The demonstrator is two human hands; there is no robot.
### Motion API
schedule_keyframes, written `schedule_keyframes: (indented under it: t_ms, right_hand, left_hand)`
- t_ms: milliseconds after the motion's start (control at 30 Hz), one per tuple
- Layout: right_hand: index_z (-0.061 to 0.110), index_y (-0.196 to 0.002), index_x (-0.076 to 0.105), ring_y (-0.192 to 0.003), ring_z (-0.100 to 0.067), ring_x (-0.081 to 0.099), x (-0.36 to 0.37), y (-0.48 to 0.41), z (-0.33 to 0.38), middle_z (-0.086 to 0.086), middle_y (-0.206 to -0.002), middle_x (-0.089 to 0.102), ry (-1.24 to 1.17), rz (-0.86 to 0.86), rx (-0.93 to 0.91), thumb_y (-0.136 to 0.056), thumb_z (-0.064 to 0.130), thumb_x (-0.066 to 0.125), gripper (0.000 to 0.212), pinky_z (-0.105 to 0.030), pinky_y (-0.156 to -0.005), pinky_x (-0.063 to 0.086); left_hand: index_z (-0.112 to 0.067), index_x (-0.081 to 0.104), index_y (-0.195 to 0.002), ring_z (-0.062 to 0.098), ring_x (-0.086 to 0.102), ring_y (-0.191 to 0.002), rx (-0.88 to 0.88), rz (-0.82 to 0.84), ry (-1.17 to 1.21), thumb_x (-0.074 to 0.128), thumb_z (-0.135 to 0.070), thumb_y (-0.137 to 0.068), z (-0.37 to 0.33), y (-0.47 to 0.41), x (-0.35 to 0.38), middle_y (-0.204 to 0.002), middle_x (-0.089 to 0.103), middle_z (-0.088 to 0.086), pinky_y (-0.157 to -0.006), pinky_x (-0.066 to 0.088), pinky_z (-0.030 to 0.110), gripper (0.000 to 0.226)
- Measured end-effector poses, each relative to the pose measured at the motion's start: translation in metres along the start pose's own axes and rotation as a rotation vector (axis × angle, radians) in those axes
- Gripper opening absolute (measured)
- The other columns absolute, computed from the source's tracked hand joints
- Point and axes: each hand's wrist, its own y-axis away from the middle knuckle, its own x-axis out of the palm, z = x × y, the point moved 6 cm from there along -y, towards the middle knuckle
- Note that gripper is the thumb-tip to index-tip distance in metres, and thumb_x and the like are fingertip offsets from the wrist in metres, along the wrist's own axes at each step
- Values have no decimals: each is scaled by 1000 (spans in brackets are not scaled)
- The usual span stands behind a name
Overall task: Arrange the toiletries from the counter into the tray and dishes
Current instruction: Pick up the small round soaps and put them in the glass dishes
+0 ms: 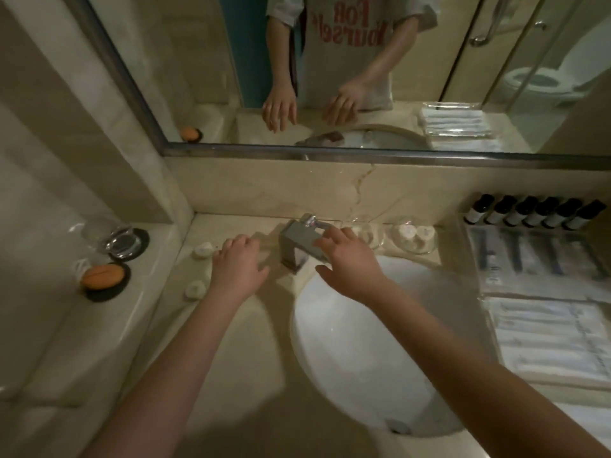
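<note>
Both arms are out over the marble counter point(231, 342) now; the left hand point(236, 266) sits palm down just left of the chrome faucet point(297, 241), fingers loosely spread and pressed toward the stone, and whether it has anything under the palm I cannot tell from here. The right hand point(347, 259) hovers above the back rim of the white sink point(363, 342), fingers open and reaching, fingertips close to the faucet and to the first glass dish point(370, 238); nothing is gripped in it.

Two small white wrapped toiletries are loose on the counter to the left; one point(203, 250) lies just beside the left fingertips, the other point(195, 289) lies nearer the counter's front, beside the left wrist. Behind the sink, the second glass dish point(416, 239) already carries two white wrapped pieces; the first dish, partly hidden by the right fingers, seems to carry some too, though the blur makes that uncertain.

Far right, a row of dark bottles point(532, 213) stands against the backsplash at the back of the tray point(463, 246); flat packets point(529, 259) lie in front of them, and folded white towels point(545, 335) lie nearer still.

On the left ledge, an orange soap point(102, 276) rests on a black dish; a clear glass point(109, 239) lies on a black coaster behind it; the mirror point(330, 77) above reflects both open hands.
</note>
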Motion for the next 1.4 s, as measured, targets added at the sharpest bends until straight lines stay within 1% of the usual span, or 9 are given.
schedule_keyframes:
  t_ms: [200, 333, 533, 667, 867, 1000, 1200, 1300, 1400]
  right_hand:
    - [14, -124, 56, -117, -28, 46, 48, -29, 78, -8, -127, 53, -89, 99, -184, -85, 23, 59, 41, -39, -91, 46]
    - [15, -132, 49, -124, -28, 43, 87, -59, 112, -7, -137, 47, -74, 217, -223, -87, 24, 54, 45, -42, -93, 47]
    - [16, -135, 44, -121, -30, 46, 128, -126, 143, -10, -137, 45, -27, 345, -239, -88, 26, 55, 50, -39, -93, 45]
    - [13, -137, 41, -120, -31, 46, 148, -175, 158, -12, -134, 45, -10, 381, -200, -88, 29, 56, 53, -42, -95, 46]
    - [15, -139, 34, -115, -31, 48, 181, -216, 171, -12, -130, 43, 13, 416, -201, -83, 39, 64, 68, -44, -91, 48]
    - [12, -132, 43, -113, -30, 46, 196, -226, 175, -12, -127, 42, 95, 410, -213, -85, 34, 61, 55, -40, -86, 47]
    - [10, -124, 50, -105, -29, 53, 191, -224, 168, -11, -119, 48, 17, 365, -186, -86, 31, 59, 45, -35, -75, 45]
    - [12, -122, 52, -103, -29, 55, 181, -214, 157, -10, -118, 50, -116, 323, -125, -82, 33, 64, 47, -34, -75, 46]
    - [11, -121, 54, -99, -29, 58, 164, -199, 147, -10, -116, 53, -234, 242, -113, -79, 32, 68, 49, -38, -77, 51]
  left_hand:
    - [-15, 45, -129, 31, 41, -123, -255, 194, 46, 59, -43, -83, 107, 22, 41, -133, 45, 10, -98, 38, 41, 55]
    - [-14, 39, -136, 33, 36, -128, -387, 246, 192, 60, -41, -83, 154, 24, 60, -140, 38, 13, -102, 35, 40, 63]
    - [-19, 35, -138, 31, 34, -132, -415, 282, 281, 63, -37, -81, 177, 14, 86, -146, 31, 9, -104, 35, 43, 65]
    - [-13, 43, -132, 32, 32, -130, -393, 214, 302, 65, -27, -82, 186, 5, 103, -140, 35, 12, -108, 30, 39, 57]
    - [-13, 48, -121, 29, 43, -118, -391, 181, 364, 71, -45, -73, 197, -4, 113, -130, 44, 11, -97, 38, 37, 62]
    - [-13, 47, -122, 29, 44, -116, -403, 181, 353, 66, -52, -75, 200, -7, 116, -128, 44, 12, -93, 39, 36, 64]
    - [-20, 46, -131, 30, 42, -121, -369, 222, 422, 64, -24, -82, 196, -9, 116, -132, 39, 9, -103, 39, 39, 52]
    - [-20, 45, -136, 26, 38, -128, -335, 245, 468, 60, -4, -80, 194, -8, 114, -139, 34, 5, -110, 35, 36, 60]
    - [-23, 37, -140, 26, 32, -134, -372, 206, 550, 64, -5, -75, 192, -3, 108, -145, 28, 5, -111, 32, 36, 73]
